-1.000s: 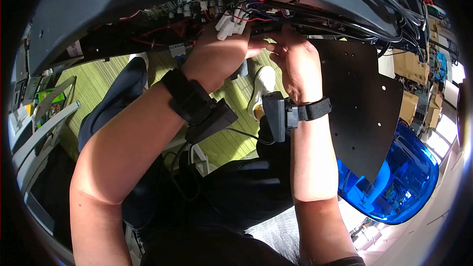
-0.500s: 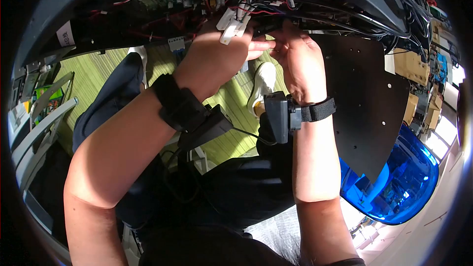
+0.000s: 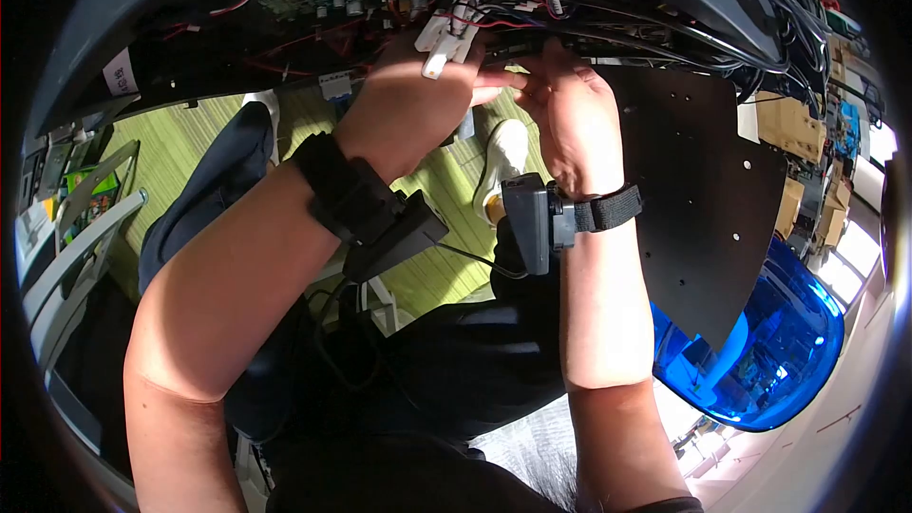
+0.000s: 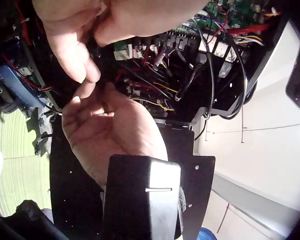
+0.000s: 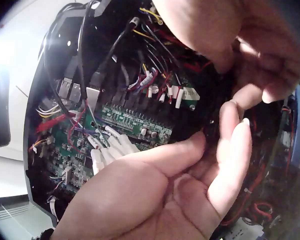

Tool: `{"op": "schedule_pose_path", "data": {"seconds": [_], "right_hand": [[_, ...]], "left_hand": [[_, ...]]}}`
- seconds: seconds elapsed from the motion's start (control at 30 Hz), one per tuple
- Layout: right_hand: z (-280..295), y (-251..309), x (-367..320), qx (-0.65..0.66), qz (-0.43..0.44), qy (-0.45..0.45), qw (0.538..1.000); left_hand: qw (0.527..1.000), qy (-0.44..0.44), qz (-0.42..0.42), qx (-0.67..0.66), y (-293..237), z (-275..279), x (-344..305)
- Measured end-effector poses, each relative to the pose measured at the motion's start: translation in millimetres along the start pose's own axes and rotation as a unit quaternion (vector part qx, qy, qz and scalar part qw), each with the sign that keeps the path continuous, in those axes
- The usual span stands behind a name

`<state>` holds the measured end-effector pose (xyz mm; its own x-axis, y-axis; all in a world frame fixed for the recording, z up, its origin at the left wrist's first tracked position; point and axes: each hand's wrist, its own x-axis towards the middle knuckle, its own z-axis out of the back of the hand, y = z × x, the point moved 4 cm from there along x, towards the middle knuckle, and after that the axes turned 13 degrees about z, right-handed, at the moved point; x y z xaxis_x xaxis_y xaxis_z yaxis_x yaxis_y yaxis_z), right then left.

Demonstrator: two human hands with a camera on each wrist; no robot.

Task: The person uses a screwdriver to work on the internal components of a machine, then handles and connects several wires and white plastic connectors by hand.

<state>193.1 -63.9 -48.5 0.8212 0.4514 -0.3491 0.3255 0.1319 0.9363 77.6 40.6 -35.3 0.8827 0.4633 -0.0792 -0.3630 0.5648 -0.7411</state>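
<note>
Both hands are raised into the open underside of a machine [image 3: 313,28] full of wiring. My left hand [image 3: 418,104] pinches a dark black cable [image 4: 93,47] between thumb and fingers; a bunch of white connectors [image 3: 445,43] lies against its back, also seen in the right wrist view as white connectors [image 5: 110,147]. My right hand [image 3: 565,119] meets it fingertip to fingertip, its fingers [image 5: 270,75] curled round the same dark cable, which is hard to make out. A green circuit board [image 5: 132,125] sits just behind the hands.
Thick black cable bundles [image 3: 731,28] run along the machine's right side. A black perforated plate [image 3: 703,190] hangs on the right above a blue translucent cover [image 3: 779,342]. My legs and a white shoe [image 3: 503,166] are below, on green flooring [image 3: 180,157].
Both hands have crept slightly upward and closer into the wiring. The left fingertips now touch the right hand's; the grip looks the same.
</note>
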Motion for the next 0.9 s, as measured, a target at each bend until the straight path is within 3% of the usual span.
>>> {"op": "schedule_pose_path", "data": {"seconds": [0.03, 0.17, 0.23, 0.27, 0.33, 0.47, 0.53, 0.9], "right_hand": [[0.0, -0.2, 0.5, 0.0, 0.0, 0.0, 1.0], [-0.6, -1.1, 1.4, 0.018, -0.003, 0.008, 1.0], [-0.3, -2.0, 1.8, 0.024, -0.003, 0.011, 1.0], [0.0, -2.6, 2.4, 0.027, 0.0, 0.017, 1.0], [0.2, -3.2, 3.1, 0.029, 0.004, 0.022, 0.999], [-0.6, -2.2, 2.7, 0.035, 0.007, 0.023, 0.999], [-0.2, -1.8, 2.7, 0.034, 0.009, 0.021, 0.999], [-5.1, 4.6, 1.6, 0.042, 0.03, 0.026, 0.998]], "left_hand": [[0.998, 0.0, -0.003, 0.066, -2.0, 1.3, 0.0], [0.997, -0.062, -0.03, 0.022, 0.5, -3.3, 2.4], [0.994, 0.027, 0.021, 0.101, -2.5, 2.5, 3.3], [0.994, 0.027, 0.021, 0.101, -0.8, -0.7, 2.8], [0.997, -0.047, -0.01, 0.057, 2.8, -4.7, 1.1], [0.997, -0.052, -0.001, 0.055, 8.7, -9.8, 3.0], [0.989, -0.101, -0.045, 0.098, 7.1, -10.1, 3.7], [0.991, -0.124, -0.025, 0.04, 13.4, -16.8, 9.4]]}}
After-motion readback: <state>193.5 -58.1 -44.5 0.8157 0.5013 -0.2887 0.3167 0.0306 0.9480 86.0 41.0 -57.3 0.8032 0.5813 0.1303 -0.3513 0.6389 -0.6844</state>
